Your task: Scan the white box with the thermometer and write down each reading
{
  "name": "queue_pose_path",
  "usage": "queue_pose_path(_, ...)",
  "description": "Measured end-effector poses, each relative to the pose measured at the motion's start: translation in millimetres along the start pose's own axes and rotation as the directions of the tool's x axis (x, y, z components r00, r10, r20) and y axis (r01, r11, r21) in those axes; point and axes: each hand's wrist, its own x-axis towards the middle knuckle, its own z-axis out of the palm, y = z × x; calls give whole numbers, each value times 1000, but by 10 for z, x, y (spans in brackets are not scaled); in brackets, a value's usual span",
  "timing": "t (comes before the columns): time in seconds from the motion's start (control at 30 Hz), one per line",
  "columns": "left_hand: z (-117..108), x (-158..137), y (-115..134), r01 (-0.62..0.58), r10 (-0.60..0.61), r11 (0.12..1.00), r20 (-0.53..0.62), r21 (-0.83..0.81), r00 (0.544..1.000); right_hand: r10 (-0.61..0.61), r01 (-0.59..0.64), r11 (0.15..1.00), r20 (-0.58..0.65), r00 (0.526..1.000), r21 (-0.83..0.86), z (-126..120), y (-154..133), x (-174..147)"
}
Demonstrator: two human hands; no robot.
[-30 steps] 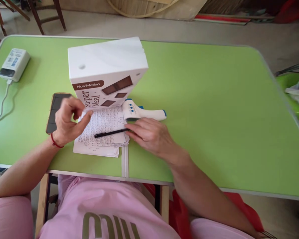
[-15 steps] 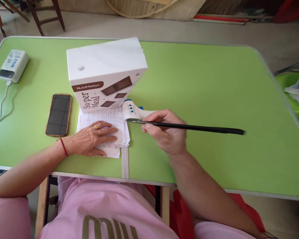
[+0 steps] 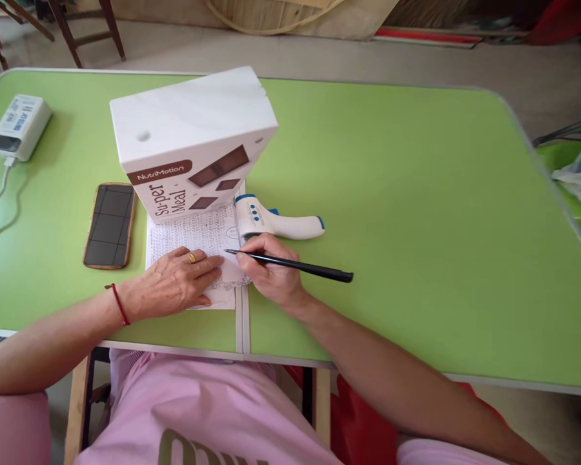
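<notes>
Handwritten paper sheets (image 3: 184, 237) lie in a stack on the green table. My left hand (image 3: 177, 281) rests flat on them, fingers stretched out, a ring on one finger. Pinched in my right hand (image 3: 274, 274) is a black pen (image 3: 310, 266), its tip pointing left over the written sheet; whether it touches the paper I cannot tell. A white "NutriMotion Su-per Meal" box (image 3: 193, 129) stands on the sheets' far part. Just beyond my right hand lies a white and blue infrared thermometer (image 3: 271, 221), its handle toward the right.
Left of the papers lies a phone (image 3: 110, 226) in a brown case. A white charger block (image 3: 20, 126) with a cable is at the table's far left. A metal-edged seam (image 3: 242, 323) crosses the green table (image 3: 416, 194). A wooden stool (image 3: 90, 32) stands behind.
My right hand with the pen has moved left and toward me, from over the thermometer handle to the papers. The handle now shows. The whole view has shifted slightly.
</notes>
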Motion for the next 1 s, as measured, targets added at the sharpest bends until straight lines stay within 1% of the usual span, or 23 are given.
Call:
queue_pose_path(0.1, -10, 7, 17, 8, -7, 1000, -4, 19, 1000, -22, 23, 1000, 14, 1000, -14, 9, 6, 4)
queue_pose_path(0.3, 1, 7, 10, 14, -14, 1000, -3, 7, 1000, -16, 17, 999, 38, 999, -34, 12, -2, 3)
queue_pose_path(0.57, -2, 23, 17, 22, -22, 1000, 17, 6, 1000, -37, 41, 997, 79, 996, -59, 1, -8, 6)
queue_pose_path(0.73, 0, 21, 14, 26, -26, 1000, -10, -2, 1000, -24, 30, 997, 76, 997, -77, 7, -16, 0)
queue_pose_path(1.0, 0, 21, 10, 28, -28, 1000, -10, -7, 1000, -7, 12, 998, 73, 997, -69, 8, -22, 12)
